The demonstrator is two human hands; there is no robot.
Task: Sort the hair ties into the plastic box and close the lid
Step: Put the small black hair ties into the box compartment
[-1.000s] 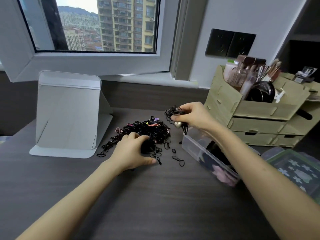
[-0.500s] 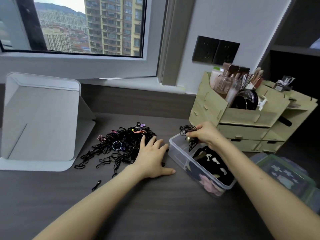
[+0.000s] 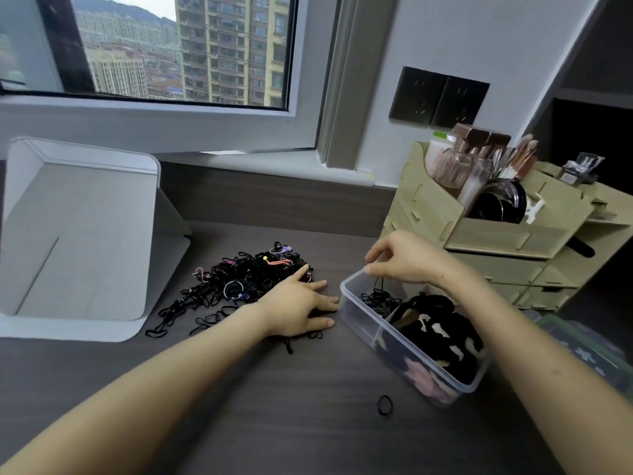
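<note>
Right grip (image 3: 399, 265) pinches thin black ties over the plastic box (image 3: 356, 315); left grip (image 3: 301, 303) lies flat, empty

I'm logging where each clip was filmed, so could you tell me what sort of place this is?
Most likely a dressing table in a high-rise flat: a wooden organiser holding makeup brushes, a folding stand, perhaps a mirror, and a window onto apartment towers.

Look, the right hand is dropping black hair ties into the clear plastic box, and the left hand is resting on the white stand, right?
Not quite. In the head view the left hand rests on the dark table beside the pile of black hair ties, not on the white stand. The right hand is over the clear plastic box.
</note>
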